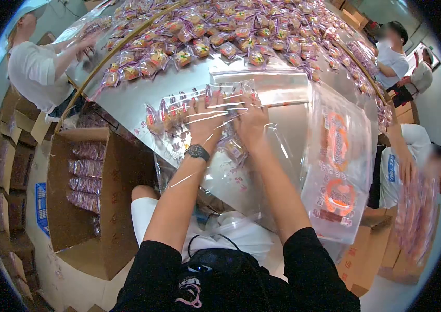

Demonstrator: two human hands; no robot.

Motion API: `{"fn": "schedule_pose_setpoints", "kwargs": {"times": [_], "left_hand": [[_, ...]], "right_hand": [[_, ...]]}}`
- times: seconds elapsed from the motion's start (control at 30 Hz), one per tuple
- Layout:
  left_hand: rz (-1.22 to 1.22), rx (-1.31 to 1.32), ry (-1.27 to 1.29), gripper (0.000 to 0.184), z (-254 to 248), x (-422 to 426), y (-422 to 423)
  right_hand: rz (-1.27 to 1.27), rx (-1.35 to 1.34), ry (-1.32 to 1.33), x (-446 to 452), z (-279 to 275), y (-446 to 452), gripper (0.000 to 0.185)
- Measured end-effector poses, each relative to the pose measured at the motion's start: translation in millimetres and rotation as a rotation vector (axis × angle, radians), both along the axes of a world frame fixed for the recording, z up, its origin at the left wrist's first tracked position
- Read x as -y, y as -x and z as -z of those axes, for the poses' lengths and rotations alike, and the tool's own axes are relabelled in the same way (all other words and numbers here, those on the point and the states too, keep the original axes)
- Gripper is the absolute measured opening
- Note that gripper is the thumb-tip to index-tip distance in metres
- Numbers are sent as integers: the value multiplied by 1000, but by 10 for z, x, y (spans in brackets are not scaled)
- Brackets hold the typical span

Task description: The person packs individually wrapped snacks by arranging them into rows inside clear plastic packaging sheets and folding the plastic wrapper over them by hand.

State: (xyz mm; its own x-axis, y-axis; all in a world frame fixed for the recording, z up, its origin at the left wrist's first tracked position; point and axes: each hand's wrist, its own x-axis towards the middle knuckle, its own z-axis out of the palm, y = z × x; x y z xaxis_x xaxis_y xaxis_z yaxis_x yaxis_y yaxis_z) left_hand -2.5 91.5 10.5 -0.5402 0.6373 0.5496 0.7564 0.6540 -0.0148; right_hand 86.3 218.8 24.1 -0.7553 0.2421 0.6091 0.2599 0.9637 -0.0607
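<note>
Both my hands are inside a large clear plastic bag (pixel 277 140) lying on the metal table. My left hand (pixel 204 124), with a dark watch (pixel 197 152) at the wrist, has its fingers bent over a row of small wrapped snack packets (pixel 171 112). Beside it, my right hand (pixel 251 124) grips the right end of that row. Shiny film partly hides the fingertips. A loose snack packet (pixel 233 148) lies below the row, between my forearms.
A heap of wrapped snacks (pixel 251 36) covers the far table behind a strip edge (pixel 121 44). Printed plastic bags (pixel 337 161) are stacked at right. A cardboard box (pixel 119 208) with packed rows stands at left. Several people work around the table, one holding a filled bag (pixel 418 218).
</note>
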Motion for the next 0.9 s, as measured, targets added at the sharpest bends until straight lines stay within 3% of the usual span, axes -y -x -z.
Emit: {"fn": "schedule_pose_setpoints", "kwargs": {"times": [0.17,0.27,0.3,0.4,0.5,0.57,0.6,0.67,0.77,0.9], "left_hand": [[-8,137,22,57,-71,36,-59],[-51,-14,20,59,74,-28,-40],[-27,-14,-48,46,63,-52,-24],[-25,49,-45,47,-30,-60,-47],[37,94,-22,49,-167,3,-157],[90,197,2,56,17,-14,-155],[74,63,-18,59,-34,47,-311],[154,107,-183,58,-74,146,-502],[159,205,-51,59,-87,341,-724],[240,177,-98,60,-77,263,-626]], "right_hand": [[71,16,199,35,5,199,40],[17,-41,0,46,75,98,45],[-35,-6,32,78,2,23,48],[-3,31,11,137,42,31,54],[-92,121,178,143,-110,-24,64],[-101,-4,115,193,-102,-100,67],[-110,-69,82,238,-95,-154,68],[-157,-40,210,397,-104,-425,63],[-83,191,295,558,-56,-825,61],[-99,37,416,609,210,-1076,58]]}}
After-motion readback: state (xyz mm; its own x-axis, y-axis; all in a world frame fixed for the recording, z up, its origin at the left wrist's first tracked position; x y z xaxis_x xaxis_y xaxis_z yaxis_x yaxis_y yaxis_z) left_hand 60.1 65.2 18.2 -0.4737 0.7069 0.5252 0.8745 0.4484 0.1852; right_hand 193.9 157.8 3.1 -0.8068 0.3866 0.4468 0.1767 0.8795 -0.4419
